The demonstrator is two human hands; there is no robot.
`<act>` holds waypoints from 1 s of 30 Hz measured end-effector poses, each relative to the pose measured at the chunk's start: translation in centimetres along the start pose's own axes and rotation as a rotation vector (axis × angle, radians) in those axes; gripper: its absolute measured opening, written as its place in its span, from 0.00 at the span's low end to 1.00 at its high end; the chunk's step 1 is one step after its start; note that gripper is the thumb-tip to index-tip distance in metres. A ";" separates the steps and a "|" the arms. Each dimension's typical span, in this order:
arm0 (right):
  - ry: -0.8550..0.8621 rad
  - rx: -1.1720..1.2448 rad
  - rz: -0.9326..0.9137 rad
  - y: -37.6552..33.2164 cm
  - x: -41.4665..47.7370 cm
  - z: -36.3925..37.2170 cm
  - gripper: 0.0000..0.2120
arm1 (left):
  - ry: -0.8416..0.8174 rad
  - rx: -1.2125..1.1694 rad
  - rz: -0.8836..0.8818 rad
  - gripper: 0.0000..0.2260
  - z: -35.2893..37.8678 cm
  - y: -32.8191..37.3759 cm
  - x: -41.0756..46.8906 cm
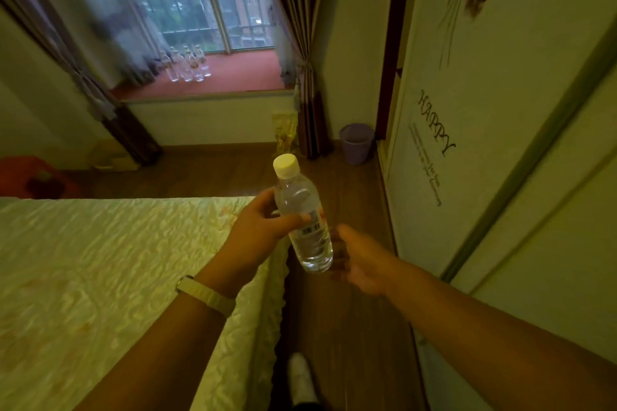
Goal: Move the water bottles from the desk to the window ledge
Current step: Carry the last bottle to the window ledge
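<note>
One clear bottle (302, 213) with a white cap (285, 165) is held in the air between the two hands, tilted, cap uppermost and leaning away from the person. The left hand (257, 227) grips it about the middle, thumb across the label and fingers wrapped behind. The right hand (359, 259) sits just beside the bottle's lower end with its fingers curled toward it; whether they touch the plastic cannot be told. A pale strap (205, 295) circles the left wrist.

Below and left of the left hand lies a bed (100, 277) with a quilted cover. Under both hands runs a wooden floor (344, 327), with a white shoe (302, 377) showing near the bottom edge. Right of the right hand stands a wardrobe (484, 143) lettered "HAPPY".

Well beyond the hands, a cluster of bottles (187, 63) stands upright on the red ledge (233, 73) under the window (207, 0), towards its left side. A bin (356, 143) stands on the floor, ahead of the right hand.
</note>
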State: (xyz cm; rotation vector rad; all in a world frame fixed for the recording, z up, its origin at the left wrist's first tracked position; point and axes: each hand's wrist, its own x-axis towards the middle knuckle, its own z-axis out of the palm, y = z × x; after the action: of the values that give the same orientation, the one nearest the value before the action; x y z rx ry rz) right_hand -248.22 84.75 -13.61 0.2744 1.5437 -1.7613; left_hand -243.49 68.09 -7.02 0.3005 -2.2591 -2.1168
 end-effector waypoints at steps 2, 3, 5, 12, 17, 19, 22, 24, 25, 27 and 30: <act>0.016 0.011 0.012 -1.4 2.6 0.1 0.13 | -0.006 0.000 -0.007 0.21 -0.7 -0.5 3.2; 0.022 0.012 0.020 -2.0 3.9 0.2 0.13 | -0.009 -0.003 -0.008 0.20 -1.2 -0.8 4.8; 0.037 0.011 0.032 -3.6 6.8 0.5 0.12 | -0.024 -0.011 -0.005 0.20 -2.2 -1.4 8.4; 0.141 0.014 0.039 -11.5 17.0 1.9 0.14 | -0.150 -0.050 -0.003 0.22 -6.4 -1.1 22.6; 0.145 0.006 0.010 -17.7 23.3 3.3 0.12 | -0.194 -0.074 0.018 0.20 -9.5 1.1 31.1; 0.148 0.011 0.013 -19.4 25.3 3.8 0.12 | -0.185 -0.084 0.009 0.20 -10.4 1.7 33.6; 0.126 0.009 0.016 -21.7 28.3 4.4 0.12 | -0.166 -0.088 0.002 0.22 -11.6 2.1 37.2; 0.116 0.001 0.021 -23.2 30.3 4.4 0.13 | -0.152 -0.085 -0.007 0.22 -12.2 2.1 39.7; 0.112 -0.003 0.023 -24.0 31.5 4.3 0.13 | -0.141 -0.082 -0.016 0.22 -12.4 2.1 41.0; 0.099 -0.002 0.032 -25.4 33.9 4.0 0.13 | -0.129 -0.066 -0.030 0.22 -12.7 1.9 43.8; 0.071 0.000 0.053 -27.9 38.0 3.4 0.12 | -0.108 -0.042 -0.049 0.21 -12.9 1.4 48.2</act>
State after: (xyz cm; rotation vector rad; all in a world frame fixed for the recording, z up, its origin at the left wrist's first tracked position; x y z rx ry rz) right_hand -291.59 65.89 -14.97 0.3783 1.5722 -1.7263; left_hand -288.97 47.65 -9.98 0.2484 -2.2828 -2.2545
